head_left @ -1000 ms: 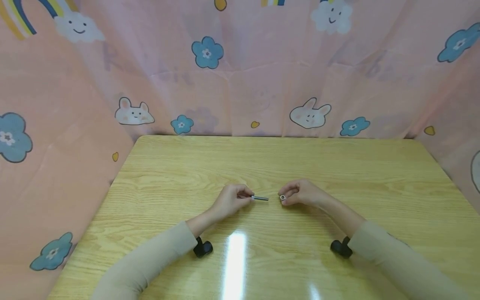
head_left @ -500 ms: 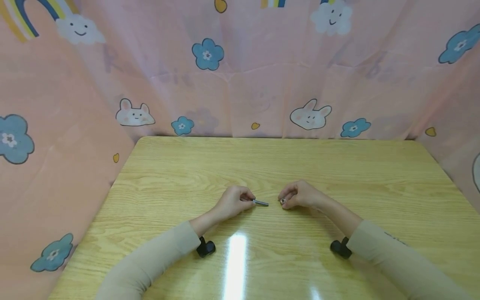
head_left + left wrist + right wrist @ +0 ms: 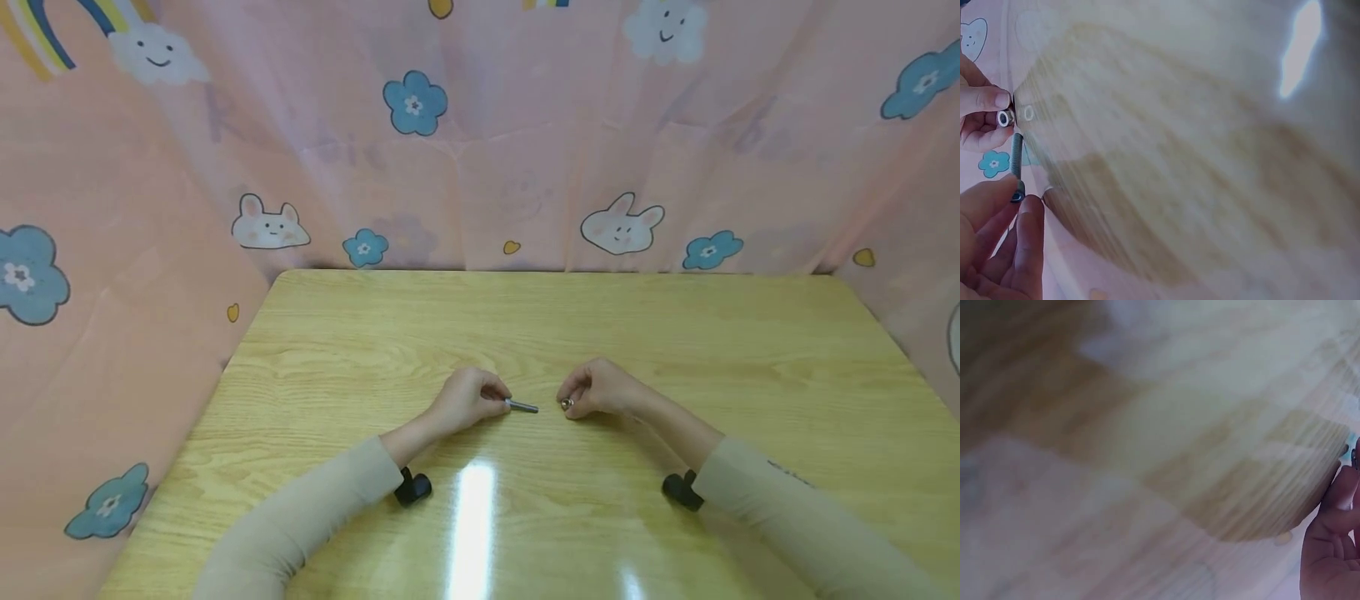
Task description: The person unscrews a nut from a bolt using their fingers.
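Between thumb and fingers my left hand (image 3: 467, 402) pinches a metal bolt (image 3: 522, 407) by its head end. The threaded shank points right, toward the other hand. In the left wrist view the bolt (image 3: 1017, 156) shows its thread, with the head at the fingertips. My right hand (image 3: 606, 388) pinches a small shiny nut (image 3: 567, 403), its hole facing the bolt's side. A short gap separates the bolt's tip from the nut in the head view. The right wrist view catches only part of the right hand (image 3: 1333, 544) at its edge.
Both hands are over a wood-grain table (image 3: 360, 325), with a bright light reflection near its front. A pink patterned curtain (image 3: 495, 167) hangs behind and at the sides. Black wrist devices, a left one (image 3: 412, 487) and a right one (image 3: 682, 490), stick out below the sleeves.
Since a second ago the left hand has shifted slightly right, and the bolt's tip has dipped a little toward me. The nut has turned slightly in the right fingers.
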`<state>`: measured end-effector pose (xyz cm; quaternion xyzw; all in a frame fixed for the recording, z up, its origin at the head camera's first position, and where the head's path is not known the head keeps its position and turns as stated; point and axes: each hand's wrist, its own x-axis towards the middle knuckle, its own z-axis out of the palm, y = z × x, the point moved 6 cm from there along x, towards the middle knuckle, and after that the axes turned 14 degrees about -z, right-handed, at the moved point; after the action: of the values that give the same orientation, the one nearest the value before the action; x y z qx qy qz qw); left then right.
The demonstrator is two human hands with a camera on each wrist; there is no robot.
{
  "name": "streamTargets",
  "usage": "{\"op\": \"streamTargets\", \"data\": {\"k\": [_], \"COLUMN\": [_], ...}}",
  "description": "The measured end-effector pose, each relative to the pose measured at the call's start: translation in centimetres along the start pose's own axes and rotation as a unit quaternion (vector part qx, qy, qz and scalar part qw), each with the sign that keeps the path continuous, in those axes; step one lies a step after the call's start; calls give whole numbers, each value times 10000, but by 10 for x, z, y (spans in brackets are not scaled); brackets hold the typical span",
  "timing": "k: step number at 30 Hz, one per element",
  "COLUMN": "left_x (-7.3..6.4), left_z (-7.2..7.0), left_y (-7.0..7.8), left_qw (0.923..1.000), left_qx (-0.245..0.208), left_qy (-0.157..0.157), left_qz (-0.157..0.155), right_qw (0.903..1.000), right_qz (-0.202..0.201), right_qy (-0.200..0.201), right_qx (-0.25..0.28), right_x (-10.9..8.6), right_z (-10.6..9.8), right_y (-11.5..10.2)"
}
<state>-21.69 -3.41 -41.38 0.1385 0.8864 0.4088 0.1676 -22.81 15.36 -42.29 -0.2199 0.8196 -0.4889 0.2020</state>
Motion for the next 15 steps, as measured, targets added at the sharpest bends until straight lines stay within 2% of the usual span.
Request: {"op": "streamTargets", "data": {"k": [4, 8, 15], "left_x": [0, -1, 0], "left_z": [0, 0, 1], "left_y": [2, 6, 8], "left_qw": [9999, 9994, 9990], "left_qx": [160, 306, 408], "left_qy": [45, 104, 135], "left_qz": [42, 101, 115], "right_qw": [9992, 9982, 9976], "right_qz": [-240, -300, -382], "right_qy": [-152, -199, -222], "right_qx": [-278, -480, -529], "right_x": [0, -1, -2], "right_z": [1, 1, 0], "right_y": [-4, -5, -6]}}
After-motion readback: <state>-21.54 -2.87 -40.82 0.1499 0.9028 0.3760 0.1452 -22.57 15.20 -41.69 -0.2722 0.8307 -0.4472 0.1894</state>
